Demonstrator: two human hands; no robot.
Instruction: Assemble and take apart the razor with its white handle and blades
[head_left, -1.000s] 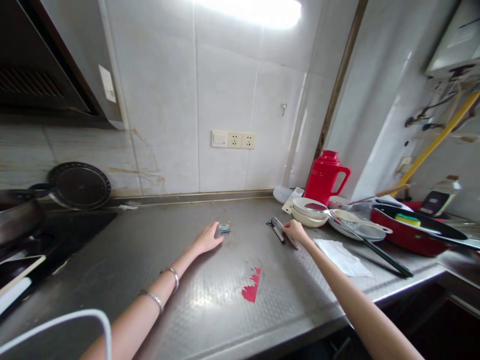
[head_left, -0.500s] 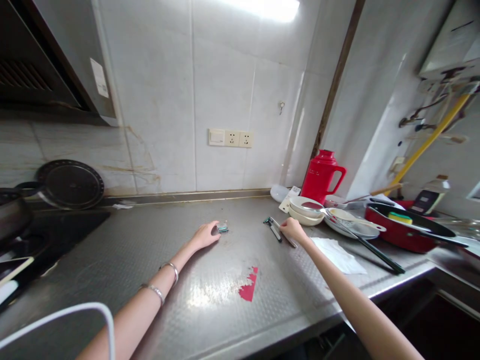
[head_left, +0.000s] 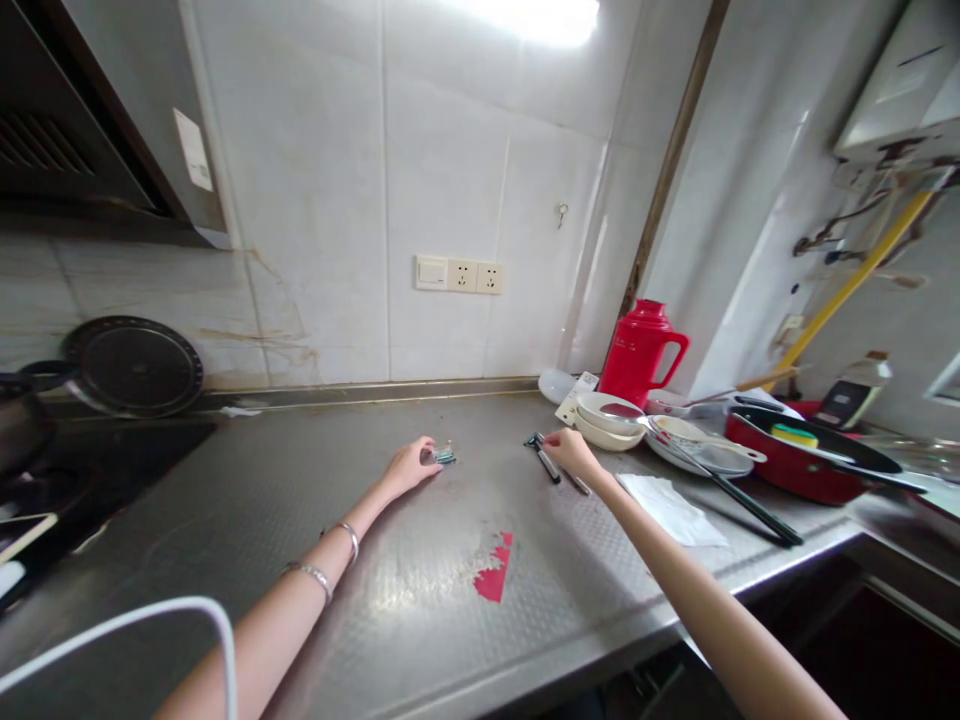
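Note:
My left hand rests on the steel counter, its fingers curled around a small teal-and-clear thing whose kind is too small to make out. To the right, my right hand is closed, fingertips down by the head end of a slim black-and-white stick with a dark crosswise head, like a razor. A second slim grey stick lies partly under that hand. What its fingertips pinch, if anything, is hidden.
A torn red patch marks the counter. On the right are stacked bowls, a red thermos, a white cloth and a red pan. A white cable crosses the lower left, near the stove.
My right hand has shifted slightly left, toward the head end of the razor-like stick. My left hand stays around the small teal-and-clear thing. The view has moved slightly.

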